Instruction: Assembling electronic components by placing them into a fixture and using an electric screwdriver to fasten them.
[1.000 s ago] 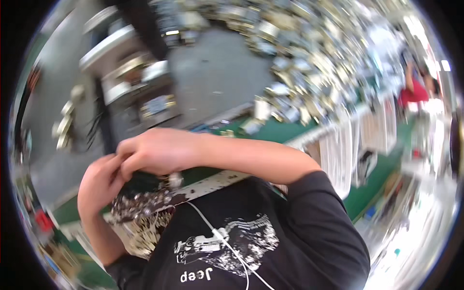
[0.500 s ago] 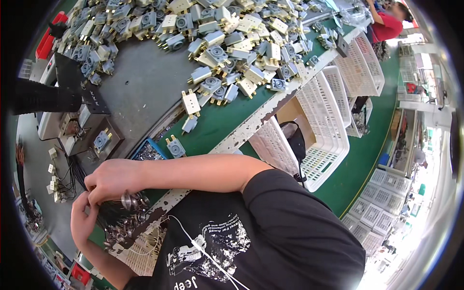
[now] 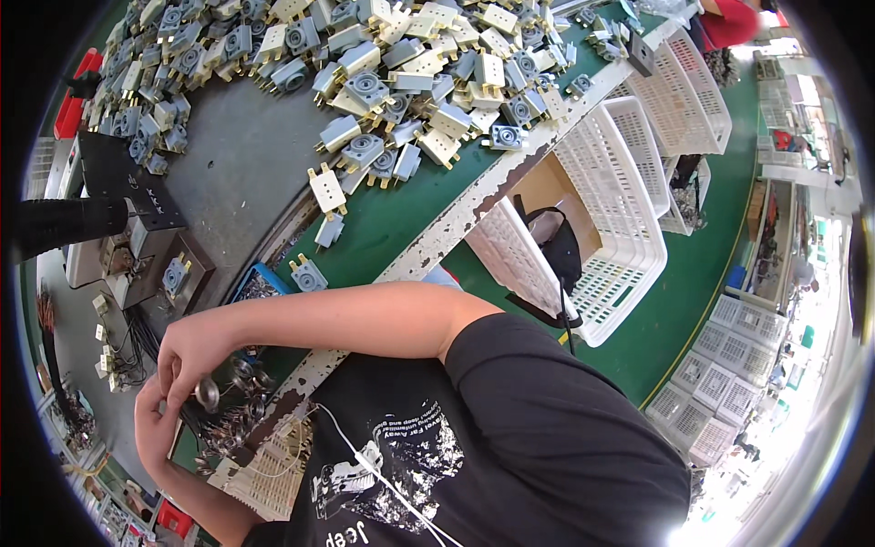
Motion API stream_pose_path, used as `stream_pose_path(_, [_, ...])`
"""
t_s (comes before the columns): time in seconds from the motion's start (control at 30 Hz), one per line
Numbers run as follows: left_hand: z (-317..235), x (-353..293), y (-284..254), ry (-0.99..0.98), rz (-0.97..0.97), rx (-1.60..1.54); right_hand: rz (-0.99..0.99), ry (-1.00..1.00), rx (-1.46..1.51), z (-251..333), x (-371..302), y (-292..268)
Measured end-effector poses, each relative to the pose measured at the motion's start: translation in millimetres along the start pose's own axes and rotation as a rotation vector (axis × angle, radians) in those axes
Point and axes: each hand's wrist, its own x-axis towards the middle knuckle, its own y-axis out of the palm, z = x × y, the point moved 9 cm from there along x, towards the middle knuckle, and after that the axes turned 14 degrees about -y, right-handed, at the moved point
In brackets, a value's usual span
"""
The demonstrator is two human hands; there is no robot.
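shifted left, metal disc (image 3: 208,394) seems upright lengthwise beside pinched hands (image 3: 193,349), hold unclear.

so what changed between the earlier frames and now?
The view swung: the pile of grey and cream plug parts sits further left in the picture than in the first frame. Since the second, the right hand has shifted slightly down and left in the picture, fingers pointing more downward. No pick-up or release is visible; the fingertips' contents are hidden. Unchanged: left hand close to it, pile and white crates undisturbed.
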Motion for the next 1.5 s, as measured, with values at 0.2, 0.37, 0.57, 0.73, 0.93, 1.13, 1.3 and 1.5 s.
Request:
stream_pose_path(0.2, [-22,-5,12,-0.109,-0.039,0.164,0.159,0.088,0.081,0,12,21])
stream_pose_path(0.37, [-29,-9,19,0.044,0.043,0.314,-0.014,-0.216,-0.671,57,10,3])
stream_pose_path(0.57, [-14,-2,16,-0.009,-0.181,0.295,-0.027,-0.212,-0.871,75,-3,13])
stream_pose_path(0.73, [-9,4,26,0.000,-0.103,0.395,-0.167,-0.286,-0.833,85,1,11])
stream_pose_path(0.93, [-38,-5,-8,-0.103,-0.255,0.048,0.292,0.045,-1.096,98,-6,-39])
stream_pose_path(1.13, [-85,-5,-38,0.276,-0.573,-0.095,0.385,0.237,-0.783,90,-28,-62])
stream_pose_path(1.3, [-101,20,-19,0.469,-0.583,0.053,0.481,0.319,-0.797,73,-51,-53])
stream_pose_path(1.5, [-108,43,-5,0.569,-0.657,0.097,0.231,0.455,-0.682,68,-58,-63])
